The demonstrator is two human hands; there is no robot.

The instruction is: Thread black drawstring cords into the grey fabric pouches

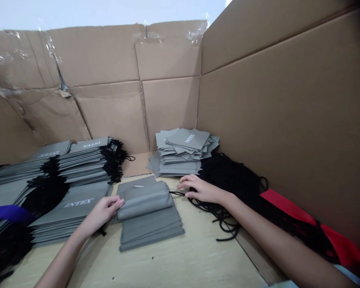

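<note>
Grey fabric INTEX drawstring bag (145, 204) lies folded at 7 o'clock, left hand (103, 214) against its fold, grip unclear, right hand (198, 189) half-open by its black cord (178, 193); squared grey bag stacks (81, 166) at 9 o'clock look done, loose grey bag pile (183, 150) at 12 o'clock looks left.

Bright, even light; soft shadows; edges slightly warped.

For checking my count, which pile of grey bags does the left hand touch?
The middle pile at the front, under the left hand: its top bag is folded over and shows no INTEX print, unlike the pile beside it.
</note>
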